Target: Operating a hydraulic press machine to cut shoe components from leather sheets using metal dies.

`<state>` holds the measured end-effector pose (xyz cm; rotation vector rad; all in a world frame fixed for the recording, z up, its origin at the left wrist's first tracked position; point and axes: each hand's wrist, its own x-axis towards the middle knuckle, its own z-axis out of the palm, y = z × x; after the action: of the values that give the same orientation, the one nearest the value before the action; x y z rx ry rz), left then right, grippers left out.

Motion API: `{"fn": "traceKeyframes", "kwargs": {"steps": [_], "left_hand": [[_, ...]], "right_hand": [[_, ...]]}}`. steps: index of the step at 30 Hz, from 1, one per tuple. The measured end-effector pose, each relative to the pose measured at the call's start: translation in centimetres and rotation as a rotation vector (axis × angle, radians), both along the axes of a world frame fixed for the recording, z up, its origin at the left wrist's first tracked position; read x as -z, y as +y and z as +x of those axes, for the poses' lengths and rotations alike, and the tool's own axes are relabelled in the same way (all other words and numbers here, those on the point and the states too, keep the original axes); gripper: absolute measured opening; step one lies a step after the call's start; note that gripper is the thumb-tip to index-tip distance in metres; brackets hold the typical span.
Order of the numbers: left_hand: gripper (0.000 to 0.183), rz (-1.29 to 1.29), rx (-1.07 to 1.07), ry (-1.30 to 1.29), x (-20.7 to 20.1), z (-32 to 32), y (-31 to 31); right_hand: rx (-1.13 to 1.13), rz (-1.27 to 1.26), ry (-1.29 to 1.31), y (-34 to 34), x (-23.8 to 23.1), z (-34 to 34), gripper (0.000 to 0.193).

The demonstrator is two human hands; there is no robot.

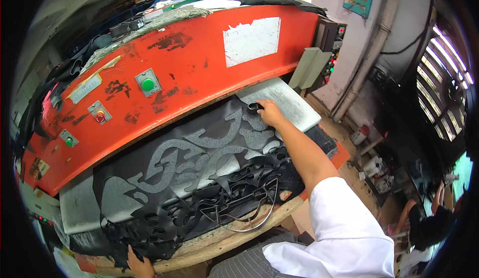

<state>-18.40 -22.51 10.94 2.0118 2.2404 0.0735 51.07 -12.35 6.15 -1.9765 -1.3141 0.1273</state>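
Observation:
Black leather sheet [124, 153], cut through with curved openings, lies across a pale grey cutting board [80, 203]. My right hand [270, 113] reaches to the sheet's far right corner, its fingers closed on a small dark ring-shaped cutting die [255, 107]. At the near left, my left hand [140, 264] is at the edge of a tangle of black leather scraps [167, 223]. One of its digits lies over the leather and the others are mostly hidden, apparently pinching it. A larger bent metal cutting die [272, 213] rests on the scraps near the front.
The orange-red press beam [199, 53] spans just beyond the board, with a green button [147, 84] and red knob [100, 116]. A wooden rail [219, 243] borders the front. A control box [332, 38] stands at the right. Another person [434, 223] is at far right.

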Motion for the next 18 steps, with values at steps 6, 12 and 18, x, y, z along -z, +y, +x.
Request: {"fn": "traceKeyframes", "kwargs": {"steps": [6,12,18], "left_hand": [[0.062,-0.040,-0.081,0.035,-0.4,1.9,-0.7],[0.057,0.026,-0.120,-0.030,-0.2,2.3,-0.9],[0.056,0.013,-0.197,-0.079,-0.7,3.0,-0.6]], "right_hand": [[0.012,-0.034,-0.097,1.0,3.0,3.5,0.044],[-0.115,0.013,0.116,0.3,3.2,4.9,0.057],[-0.133,-0.004,0.078,0.6,2.8,4.8,0.061]]}}
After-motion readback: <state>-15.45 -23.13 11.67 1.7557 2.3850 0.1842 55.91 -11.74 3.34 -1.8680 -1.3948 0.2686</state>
